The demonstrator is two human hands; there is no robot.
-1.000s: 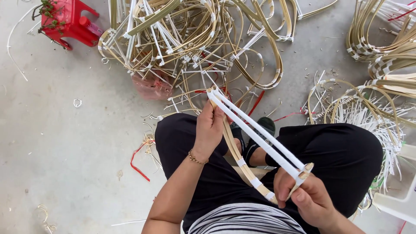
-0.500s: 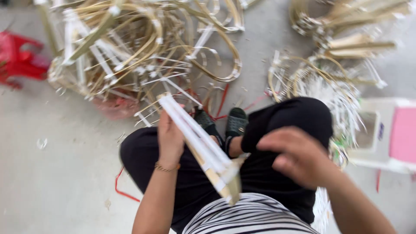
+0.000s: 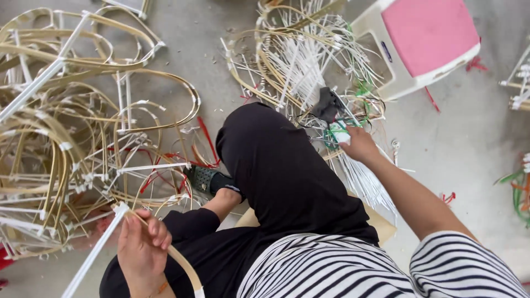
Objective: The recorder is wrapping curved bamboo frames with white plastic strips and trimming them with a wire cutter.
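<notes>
The left hand is closed round a frame of thin bent bamboo strips and white plastic rods, held low beside the knee. It looks light, springy and stiff enough to hold by one joint, though the slim strips could crack. The right hand reaches narrowly into a pile of white and green plastic ties beside a pink-topped plastic stool.
</notes>
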